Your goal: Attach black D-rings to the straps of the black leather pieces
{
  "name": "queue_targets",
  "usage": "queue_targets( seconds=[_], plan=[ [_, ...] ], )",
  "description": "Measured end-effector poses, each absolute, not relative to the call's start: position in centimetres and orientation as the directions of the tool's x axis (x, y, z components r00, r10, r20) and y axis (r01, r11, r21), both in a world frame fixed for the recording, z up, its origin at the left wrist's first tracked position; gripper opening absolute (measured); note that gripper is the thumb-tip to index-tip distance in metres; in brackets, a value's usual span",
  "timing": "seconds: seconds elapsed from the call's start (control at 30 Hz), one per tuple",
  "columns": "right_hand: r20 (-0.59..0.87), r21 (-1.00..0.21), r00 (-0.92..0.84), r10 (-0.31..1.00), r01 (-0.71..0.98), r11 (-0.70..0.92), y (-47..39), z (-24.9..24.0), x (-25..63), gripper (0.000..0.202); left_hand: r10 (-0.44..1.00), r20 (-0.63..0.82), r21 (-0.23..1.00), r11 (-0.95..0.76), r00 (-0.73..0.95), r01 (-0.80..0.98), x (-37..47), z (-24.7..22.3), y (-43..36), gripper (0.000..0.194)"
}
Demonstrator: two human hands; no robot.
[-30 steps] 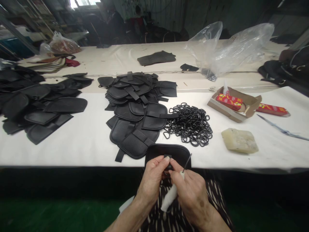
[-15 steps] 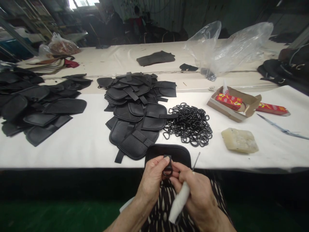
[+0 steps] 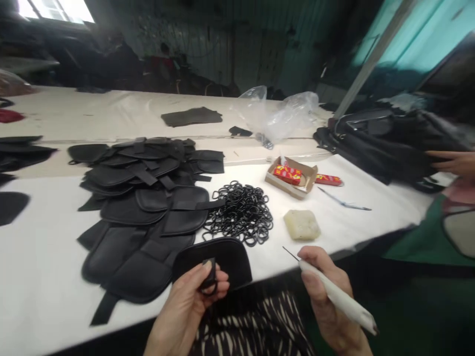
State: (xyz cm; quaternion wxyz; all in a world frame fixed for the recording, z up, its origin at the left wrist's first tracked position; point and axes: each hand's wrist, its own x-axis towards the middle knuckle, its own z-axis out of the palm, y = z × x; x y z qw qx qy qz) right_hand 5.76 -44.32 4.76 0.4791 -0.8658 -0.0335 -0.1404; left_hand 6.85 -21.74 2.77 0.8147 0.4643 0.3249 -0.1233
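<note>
My left hand (image 3: 187,299) pinches a short black strap (image 3: 210,273) with its thumb on top. A black D-ring (image 3: 211,290) hangs at the strap's folded end. The strap belongs with a black leather piece (image 3: 232,257) at the table's front edge, though where they join is hidden. In my right hand (image 3: 328,301) is an awl (image 3: 339,296), its handle wrapped in white and its thin metal point aimed up and left. The awl's tip is apart from the leather, just below a yellowish wax block (image 3: 302,225).
Black D-rings (image 3: 241,212) lie heaped mid-table, right of stacked black leather pieces (image 3: 135,244). Behind the wax stand a cardboard box (image 3: 291,178) with red packets and a thin bluish tool (image 3: 343,201). Another person's hand (image 3: 451,163) is beside black bags (image 3: 386,143) at right.
My right hand has drawn away from the strap to the right, carrying the awl toward the wax block. My left hand still holds the strap. The view has turned right.
</note>
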Motion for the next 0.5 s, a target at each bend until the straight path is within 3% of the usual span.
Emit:
queue_targets(
  seconds=[0.07,0.13,0.5],
  plan=[
    [0.249,-0.867,0.929,-0.272,0.089,-0.491,-44.9,4.8,6.0,0.029,0.126,-0.652,0.686,0.518,0.748,0.511,7.3,2.6,-21.6,0.002],
    [0.236,-0.883,0.895,-0.378,0.034,-0.469,-45.4,4.7,6.4,0.028,0.156,-0.657,0.696,0.501,0.737,0.515,7.5,2.5,-21.6,0.003],
    [0.285,-0.838,0.848,-0.448,-0.006,-0.545,-47.2,4.0,9.6,0.026,0.226,-0.681,0.702,0.470,0.696,0.535,7.7,3.2,-22.0,0.010]
  ],
)
